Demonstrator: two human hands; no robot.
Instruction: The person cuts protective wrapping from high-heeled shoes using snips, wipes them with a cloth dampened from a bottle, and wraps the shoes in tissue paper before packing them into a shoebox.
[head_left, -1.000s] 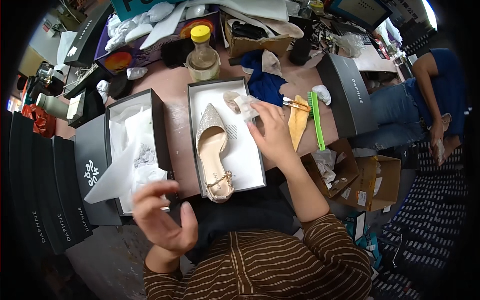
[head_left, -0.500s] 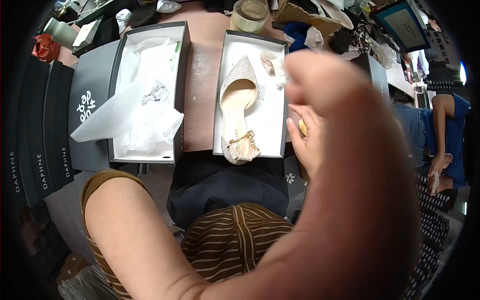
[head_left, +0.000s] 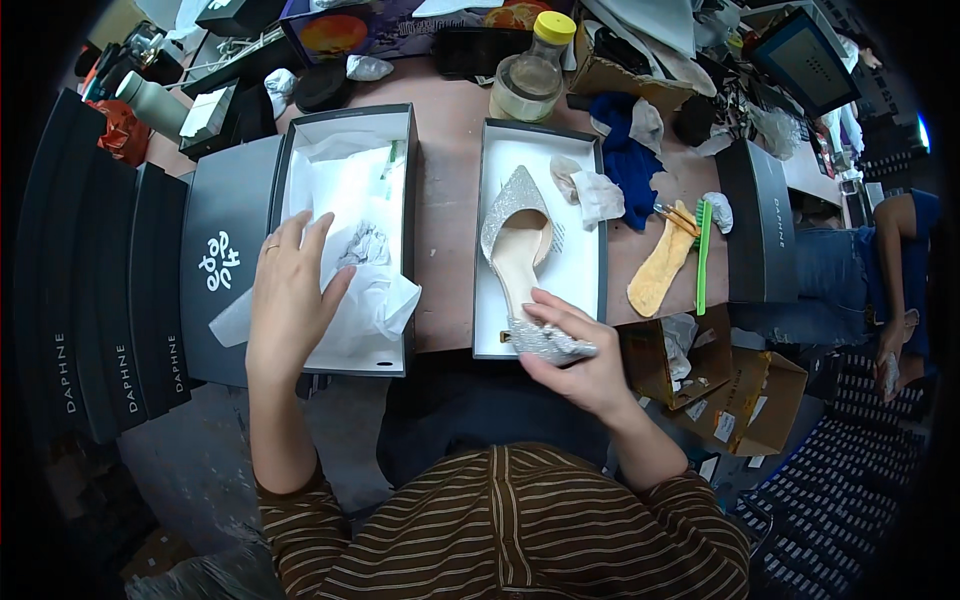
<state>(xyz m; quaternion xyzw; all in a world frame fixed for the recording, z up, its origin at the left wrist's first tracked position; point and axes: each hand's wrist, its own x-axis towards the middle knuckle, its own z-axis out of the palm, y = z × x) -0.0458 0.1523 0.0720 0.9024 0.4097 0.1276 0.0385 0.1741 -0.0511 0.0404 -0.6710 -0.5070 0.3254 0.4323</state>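
A silver glittery pointed-toe shoe (head_left: pixel 518 262) lies in the right-hand open box (head_left: pixel 488 345), its toe facing the far end. My right hand (head_left: pixel 585 365) grips its glittery heel end, thumb below and fingers above, hiding part of it. My left hand (head_left: pixel 290 290) hovers with spread fingers over the near-left edge of the other open box (head_left: pixel 408 260), holding nothing. White tissue paper (head_left: pixel 375 305) and a crumpled grey wad (head_left: pixel 367 243) lie in that box. Beside the shoe's toe sits crumpled white paper (head_left: pixel 598 197).
Dark shoe boxes (head_left: pixel 110 310) stand at the left, beside a dark lid (head_left: pixel 230 250). On the right lie a yellow cloth (head_left: pixel 662 270), a green brush (head_left: pixel 704 255) and a blue cloth (head_left: pixel 632 170). A yellow-capped jar (head_left: pixel 525 90) stands behind. Cardboard cartons (head_left: pixel 745 400) sit below right.
My left arm, which crossed blurred to the right over my right hand, has swung back to the left box. My right hand has moved from beside the box onto the shoe's heel.
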